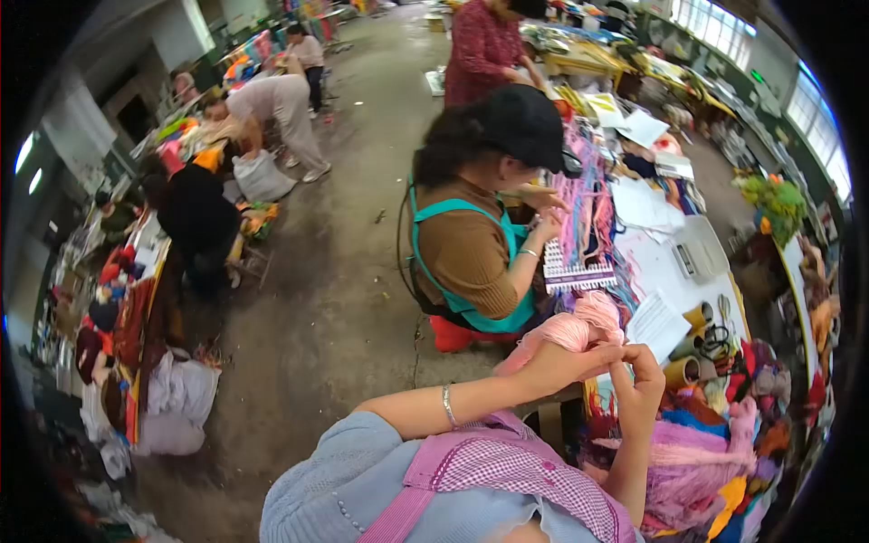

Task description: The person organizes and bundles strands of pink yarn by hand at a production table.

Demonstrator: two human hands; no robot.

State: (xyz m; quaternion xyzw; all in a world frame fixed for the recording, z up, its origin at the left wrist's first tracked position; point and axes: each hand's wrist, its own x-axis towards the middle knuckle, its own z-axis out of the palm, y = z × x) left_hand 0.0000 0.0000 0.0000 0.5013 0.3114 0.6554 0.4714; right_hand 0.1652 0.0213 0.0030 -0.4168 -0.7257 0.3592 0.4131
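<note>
Light pink yarn (566, 332) lies in loose bundles at my left hand (570, 364), whose fingers are pinched together on part of it. My right hand (639, 380) meets the left at the fingertips, thumb and finger closed; whatever is between them is too small to make out. Just beyond the yarn, a white sheet of paper (658, 324) rests on the table. A spiral-edged card (579, 276) lies farther forward, beside long pink and blue strands (588, 208).
A person in a black cap and teal apron (471, 217) sits close ahead on the left. Cardboard tubes (681, 372), scissors (723, 309) and a grey device (699, 252) are on the table. Purple and pink yarn (688, 471) is heaped at the right.
</note>
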